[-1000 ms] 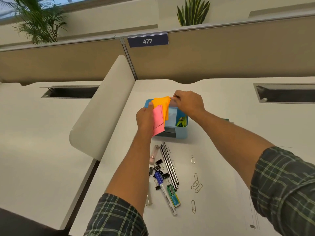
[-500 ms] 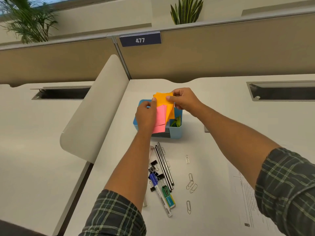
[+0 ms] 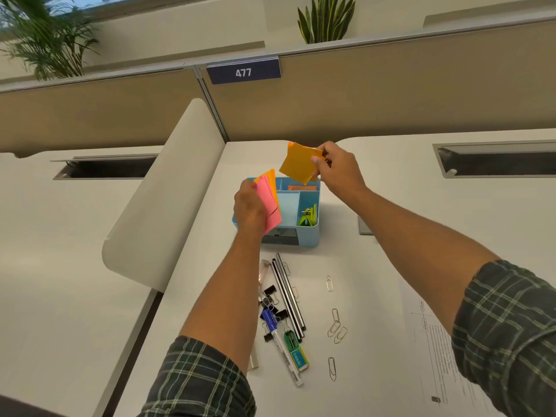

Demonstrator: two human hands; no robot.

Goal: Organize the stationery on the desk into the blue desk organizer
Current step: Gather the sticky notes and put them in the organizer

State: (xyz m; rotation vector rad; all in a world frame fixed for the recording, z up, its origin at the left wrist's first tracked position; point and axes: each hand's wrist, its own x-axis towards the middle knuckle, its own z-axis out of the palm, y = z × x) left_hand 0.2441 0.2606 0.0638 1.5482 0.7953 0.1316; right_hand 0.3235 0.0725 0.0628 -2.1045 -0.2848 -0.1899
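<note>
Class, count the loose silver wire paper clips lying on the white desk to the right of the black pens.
5: one silver wire paper clip up near the pens, three clustered lower, one nearest the camera. Others may lie hidden among the pens.

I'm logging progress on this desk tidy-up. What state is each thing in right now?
Right hand: pinches orange notes, lifted above the organizer.
Left hand: grips pink and orange notes, fanned.
Blue organizer: upright, partly filled; middle compartment bare.
Pens: lying loose on the desk.
Binder clips: loose on the desk.
Paper clips: scattered on the desk.
</note>
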